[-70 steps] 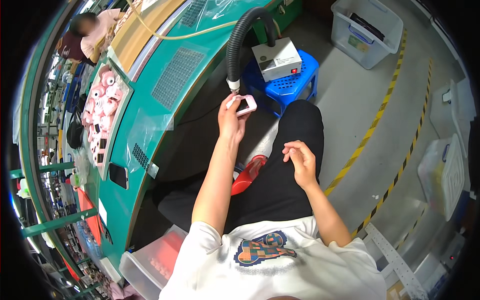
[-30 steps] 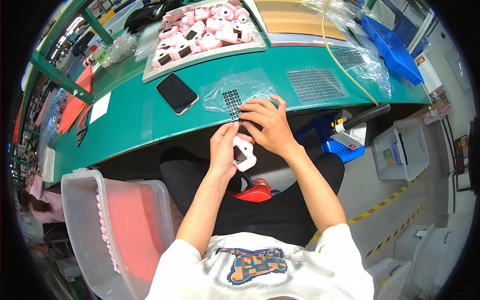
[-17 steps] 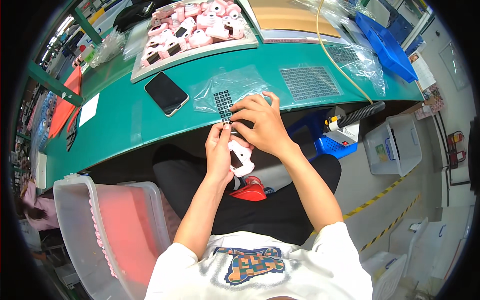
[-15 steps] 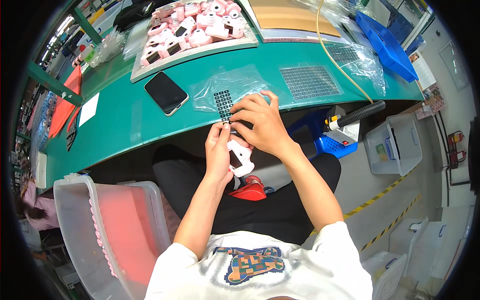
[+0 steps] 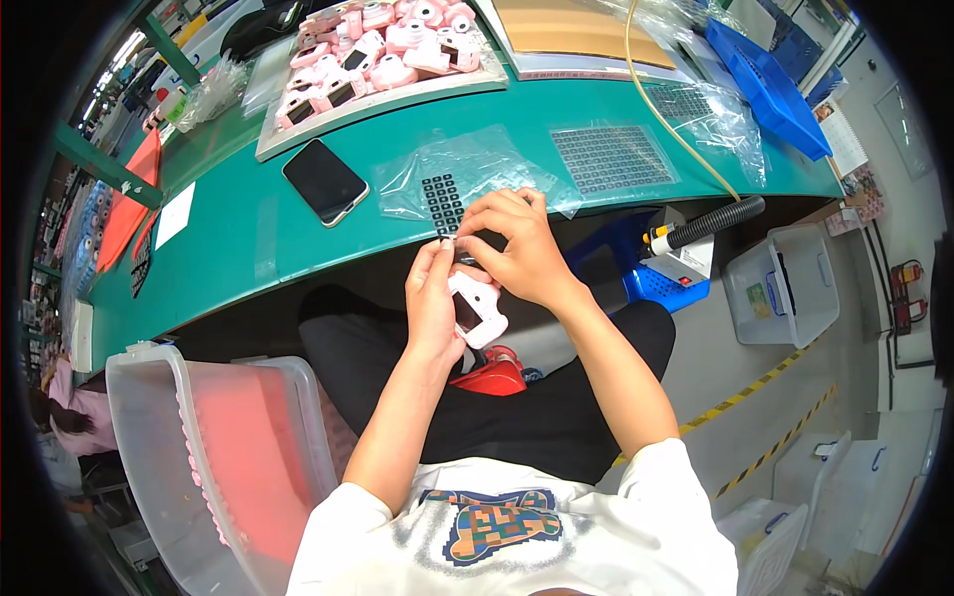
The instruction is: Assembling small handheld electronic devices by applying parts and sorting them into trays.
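My left hand is closed around a small pink-and-white toy camera, its dark screen facing up. The left thumb and fingertip also press the near end of a narrow sheet of black square stickers, which reaches over the table's front edge. My right hand is bent in a pinch, its thumb and forefinger meeting beside the left thumb at that sheet end. What lies between the right fingertips is too small to make out. Beneath the sheet is a crumpled clear plastic bag.
On the green table are a smartphone, a tray of pink toy cameras, a larger sticker sheet and a blue tray. A black flexible hose juts out at right. A clear bin stands at lower left.
The right fingers have drawn in closer to the left thumb at the sticker sheet's end. The toy camera has tilted slightly in my left hand. The view has shifted a little.
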Motion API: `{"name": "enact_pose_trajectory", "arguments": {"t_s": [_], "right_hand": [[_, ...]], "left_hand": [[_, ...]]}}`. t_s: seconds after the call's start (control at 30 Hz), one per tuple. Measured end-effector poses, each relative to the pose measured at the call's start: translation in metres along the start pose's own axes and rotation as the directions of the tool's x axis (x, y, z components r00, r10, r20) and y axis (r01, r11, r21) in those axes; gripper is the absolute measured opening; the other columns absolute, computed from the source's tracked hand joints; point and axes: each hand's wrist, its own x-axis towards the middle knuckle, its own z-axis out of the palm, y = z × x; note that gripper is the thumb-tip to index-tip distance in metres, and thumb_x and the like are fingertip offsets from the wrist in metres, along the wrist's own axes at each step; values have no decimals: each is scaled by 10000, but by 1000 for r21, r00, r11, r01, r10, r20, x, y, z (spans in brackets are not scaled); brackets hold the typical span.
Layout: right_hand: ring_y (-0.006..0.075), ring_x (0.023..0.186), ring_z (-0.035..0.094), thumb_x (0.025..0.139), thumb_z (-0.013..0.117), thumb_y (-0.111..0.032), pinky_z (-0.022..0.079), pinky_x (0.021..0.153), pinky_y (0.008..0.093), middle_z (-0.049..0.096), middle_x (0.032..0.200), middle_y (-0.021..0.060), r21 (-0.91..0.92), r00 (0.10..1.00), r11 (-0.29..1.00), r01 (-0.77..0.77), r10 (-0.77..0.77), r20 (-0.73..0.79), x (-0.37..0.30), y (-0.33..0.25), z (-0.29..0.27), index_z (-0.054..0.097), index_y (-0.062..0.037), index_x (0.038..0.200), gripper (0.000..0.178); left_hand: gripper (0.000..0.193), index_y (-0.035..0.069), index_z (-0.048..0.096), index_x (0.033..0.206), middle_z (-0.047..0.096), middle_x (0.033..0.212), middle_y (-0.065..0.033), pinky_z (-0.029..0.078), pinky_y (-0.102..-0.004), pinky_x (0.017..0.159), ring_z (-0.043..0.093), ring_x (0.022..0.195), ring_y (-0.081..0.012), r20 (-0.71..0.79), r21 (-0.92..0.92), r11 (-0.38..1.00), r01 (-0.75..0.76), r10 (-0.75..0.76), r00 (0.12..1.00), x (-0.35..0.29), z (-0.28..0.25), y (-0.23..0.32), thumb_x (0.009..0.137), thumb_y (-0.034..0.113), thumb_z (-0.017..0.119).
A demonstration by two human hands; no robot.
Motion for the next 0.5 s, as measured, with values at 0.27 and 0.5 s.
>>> {"name": "enact_pose_trajectory", "arguments": {"t_s": [0.27, 0.5], "right_hand": [[172, 951, 578, 816, 721, -68, 276, 1034, 377, 671, 986, 16, 152, 984, 978, -143, 157, -85, -24, -34, -26, 714, -84, 839, 28], [186, 941, 589, 781, 739, -52, 287, 1040, 397, 671, 1014, 32, 95, 959, 962, -254, 264, -105, -69, -91, -6, 721, -82, 837, 65]], "left_hand": [[122, 77, 548, 1062, 650, 801, -96, 556, -336, 655, 688, 796, -234, -212, -244, 961, 132, -186, 960, -34, -2, 11, 1055, 189, 501], [102, 59, 547, 1038, 628, 898, -76, 537, -340, 786, 670, 922, -227, -241, -48, 976, -213, 196, 950, -57, -5, -10, 1045, 156, 516]]}}
